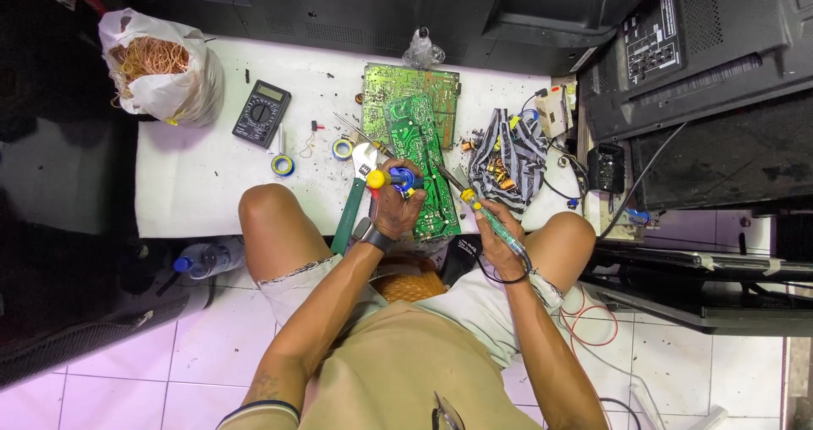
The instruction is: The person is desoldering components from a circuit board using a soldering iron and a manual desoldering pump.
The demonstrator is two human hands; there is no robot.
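Landmark: the narrow green circuit board (421,163) lies lengthwise on the white tabletop (195,184), its near end between the person's knees.
Left hand: the left hand (396,210) rests over the near left edge of that board, grip clenched around a blue and yellow desoldering pump (391,177) whose yellow knob points away from the board to the left.
Right hand: the right hand (501,244) sits just off the board's near right corner, grip grasping a green-handled soldering iron (491,218); the iron's tip slants up toward the board's right edge, but whether it touches cannot be told.
Second board: a larger green circuit board (440,100) lies under the far end of the narrow one.
Wrench: a green-handled adjustable wrench (354,197) lies just left of the board, beside the left hand.
Tape: two small rolls of tape (283,165) lie further left of the board.
Meter: a black multimeter (261,113) sits well left of the board, toward the far side.
Bag: a white plastic bag of copper wire (157,66) stands at the far left corner.
Cloth: a striped cloth (512,155) holding small parts lies just right of the board.
Bottle: a plastic bottle (207,259) lies on the floor, left of the person's left knee.
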